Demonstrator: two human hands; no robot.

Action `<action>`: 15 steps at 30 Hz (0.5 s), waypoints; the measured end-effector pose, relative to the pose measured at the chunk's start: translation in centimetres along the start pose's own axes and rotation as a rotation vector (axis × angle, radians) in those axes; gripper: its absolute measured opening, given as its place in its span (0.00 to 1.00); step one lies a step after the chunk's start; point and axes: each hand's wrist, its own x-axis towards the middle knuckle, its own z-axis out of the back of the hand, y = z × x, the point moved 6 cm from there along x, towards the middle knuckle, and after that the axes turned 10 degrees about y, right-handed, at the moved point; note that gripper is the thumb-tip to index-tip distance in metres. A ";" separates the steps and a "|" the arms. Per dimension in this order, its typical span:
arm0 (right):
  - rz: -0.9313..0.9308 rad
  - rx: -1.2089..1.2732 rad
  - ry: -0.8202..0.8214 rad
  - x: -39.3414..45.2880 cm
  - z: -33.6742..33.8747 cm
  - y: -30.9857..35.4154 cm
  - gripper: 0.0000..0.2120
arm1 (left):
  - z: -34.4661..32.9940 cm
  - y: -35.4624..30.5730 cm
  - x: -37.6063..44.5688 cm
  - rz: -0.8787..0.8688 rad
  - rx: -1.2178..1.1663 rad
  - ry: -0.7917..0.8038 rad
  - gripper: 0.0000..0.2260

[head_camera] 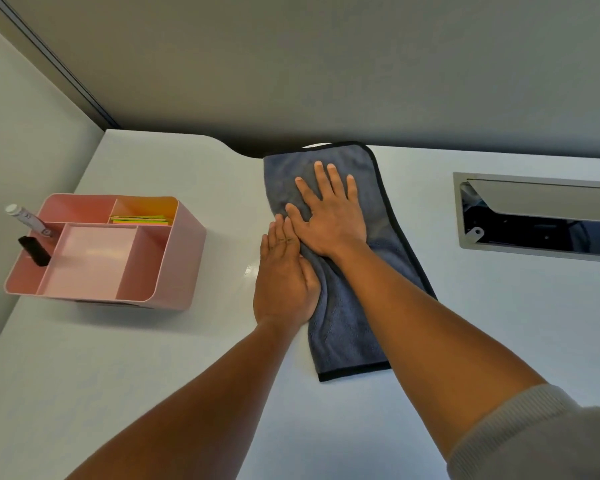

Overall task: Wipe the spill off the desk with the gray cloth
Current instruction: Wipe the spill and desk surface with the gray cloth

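The gray cloth [349, 327], edged in black, lies folded lengthwise on the white desk [153, 358], its far end at the desk's back edge. My right hand [329, 216] rests flat on the cloth's upper half, fingers spread. My left hand [284, 275] lies flat against the cloth's left edge, partly on the cloth and partly on the desk, its fingertips touching my right hand. A small wet gleam [249, 271] shows on the desk just left of my left hand. Whatever lies under the cloth is hidden.
A pink desk organizer [174, 271] stands to the left, holding sticky notes [141, 220], a pen [26, 218] and a black object [35, 251]. An open cable hatch [541, 220] is set into the desk on the right. Gray partition walls rise behind and to the left.
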 end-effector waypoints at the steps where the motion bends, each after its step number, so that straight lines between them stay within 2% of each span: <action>1: -0.017 0.013 -0.011 -0.1 0.1 -0.4 0.32 | 0.0 0.0 0.0 0.001 0.005 0.002 0.28; 11: -0.373 0.098 -0.091 -2.5 2.0 -9.8 0.33 | -0.8 0.5 0.0 0.060 0.061 0.029 0.25; 15: -0.437 0.108 -0.107 -4.5 1.8 -11.8 0.33 | -0.8 0.5 0.0 0.068 0.077 0.050 0.26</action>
